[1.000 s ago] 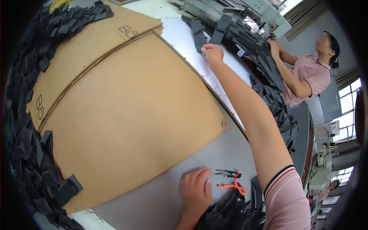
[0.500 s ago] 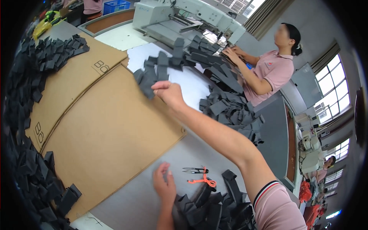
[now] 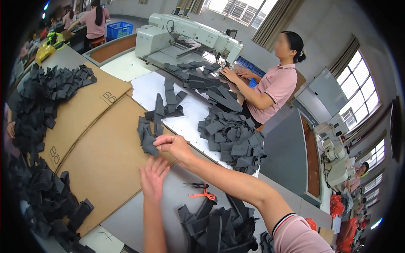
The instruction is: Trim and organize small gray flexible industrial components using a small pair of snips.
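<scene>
My right hand (image 3: 175, 148) pinches the end of a string of dark grey fabric pieces (image 3: 147, 137), which trails away over the cardboard toward the white sheet. Just below it, my left hand (image 3: 154, 175) is open with fingers spread, close to the fabric; whether it touches cannot be made out. Both hands are over the right edge of the brown cardboard (image 3: 105, 168). Thread snips (image 3: 195, 185) with an orange cord (image 3: 206, 195) lie on the grey table nearer me. Beside them is a heap of dark fabric strips (image 3: 217, 225).
Heaps of dark fabric pieces line the cardboard's left side (image 3: 46, 90), and another pile (image 3: 232, 137) lies on the white sheet (image 3: 145, 86). Across the table a co-worker (image 3: 274, 86) works at a large sewing machine (image 3: 190, 36). A blue crate (image 3: 119, 30) stands at the back.
My right hand has drawn the fabric string toward me, off most of the white sheet. My left hand has risen toward it, fingers spreading. The view has shifted.
</scene>
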Motion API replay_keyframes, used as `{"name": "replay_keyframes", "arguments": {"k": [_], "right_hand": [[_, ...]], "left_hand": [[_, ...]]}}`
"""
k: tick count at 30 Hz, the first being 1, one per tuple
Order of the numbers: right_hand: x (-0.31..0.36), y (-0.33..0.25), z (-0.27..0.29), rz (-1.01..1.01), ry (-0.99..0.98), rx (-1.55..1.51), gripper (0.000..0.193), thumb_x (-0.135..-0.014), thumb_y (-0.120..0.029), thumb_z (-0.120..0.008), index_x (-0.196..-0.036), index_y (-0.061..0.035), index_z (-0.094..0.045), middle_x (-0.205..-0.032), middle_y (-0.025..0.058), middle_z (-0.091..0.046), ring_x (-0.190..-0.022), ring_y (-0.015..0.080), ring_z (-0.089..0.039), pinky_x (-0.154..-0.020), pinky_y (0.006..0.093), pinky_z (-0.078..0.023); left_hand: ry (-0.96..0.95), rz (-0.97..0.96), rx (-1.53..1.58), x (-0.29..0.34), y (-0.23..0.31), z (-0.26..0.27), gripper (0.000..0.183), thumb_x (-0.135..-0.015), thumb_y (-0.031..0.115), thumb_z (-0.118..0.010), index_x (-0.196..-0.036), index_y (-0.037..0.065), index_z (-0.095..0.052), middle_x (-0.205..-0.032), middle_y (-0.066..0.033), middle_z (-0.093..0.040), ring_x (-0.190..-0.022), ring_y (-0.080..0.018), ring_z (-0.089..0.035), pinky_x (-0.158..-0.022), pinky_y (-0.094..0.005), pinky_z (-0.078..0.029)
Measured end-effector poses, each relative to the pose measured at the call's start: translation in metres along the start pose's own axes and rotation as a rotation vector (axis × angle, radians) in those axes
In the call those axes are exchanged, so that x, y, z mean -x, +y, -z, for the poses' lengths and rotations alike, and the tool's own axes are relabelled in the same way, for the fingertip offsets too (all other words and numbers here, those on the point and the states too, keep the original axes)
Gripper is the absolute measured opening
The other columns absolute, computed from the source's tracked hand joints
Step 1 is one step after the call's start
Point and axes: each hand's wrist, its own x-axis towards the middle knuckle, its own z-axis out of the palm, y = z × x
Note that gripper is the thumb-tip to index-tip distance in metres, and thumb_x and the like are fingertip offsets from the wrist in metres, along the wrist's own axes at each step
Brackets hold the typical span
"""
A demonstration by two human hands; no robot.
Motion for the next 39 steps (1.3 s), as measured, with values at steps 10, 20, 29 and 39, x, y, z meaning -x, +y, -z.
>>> {"name": "replay_keyframes", "arguments": {"k": [10, 20, 29, 39], "right_hand": [[0.073, 0.017, 0.009, 0.275, 0.105, 0.237, 0.023, -0.077, -0.004, -0.062, -0.101, -0.0044, -0.063, -0.1, 0.0057, -0.057, -0.093, 0.0175, -0.055, -0.081, 0.0288, -0.045], [0.306, 0.017, 0.065, -0.05, -0.099, 0.561, 0.021, -0.087, -0.016, -0.058, -0.105, -0.0062, -0.062, -0.098, 0.0054, -0.062, -0.089, 0.0153, -0.059, -0.076, 0.0273, -0.046], [0.449, 0.045, 0.062, -0.248, -0.02, 0.64, 0.021, -0.085, -0.016, -0.059, -0.104, -0.0103, -0.062, -0.097, 0.0028, -0.061, -0.073, 0.0191, -0.063, -0.064, 0.0281, -0.049], [0.495, 0.064, 0.063, -0.332, -0.098, 0.742, 0.024, -0.087, -0.022, -0.054, -0.11, -0.0131, -0.059, -0.104, 0.0036, -0.059, -0.08, 0.0231, -0.064, -0.069, 0.0331, -0.05]], "left_hand": [[0.146, 0.201, 0.017, -0.097, 0.016, 0.009, 0.031, -0.09, 0.006, -0.045, -0.12, -0.002, -0.044, -0.114, -0.0118, -0.059, -0.101, -0.0221, -0.058, -0.087, -0.0374, -0.049], [0.209, 0.183, 0.05, -0.082, 0.024, 0.037, 0.03, -0.089, 0.002, -0.045, -0.118, 0.0, -0.043, -0.11, -0.0133, -0.059, -0.097, -0.0237, -0.06, -0.082, -0.0344, -0.052], [0.297, 0.132, -0.145, -0.083, -0.004, 0.017, 0.029, -0.092, 0.005, -0.044, -0.12, 0.0, -0.043, -0.11, -0.0107, -0.06, -0.094, -0.0221, -0.06, -0.078, -0.0349, -0.052], [0.291, 0.229, -0.211, -0.075, -0.019, 0.031, 0.027, -0.093, 0.009, -0.045, -0.118, -0.003, -0.046, -0.107, -0.0103, -0.061, -0.091, -0.0228, -0.06, -0.079, -0.0329, -0.052]]}}
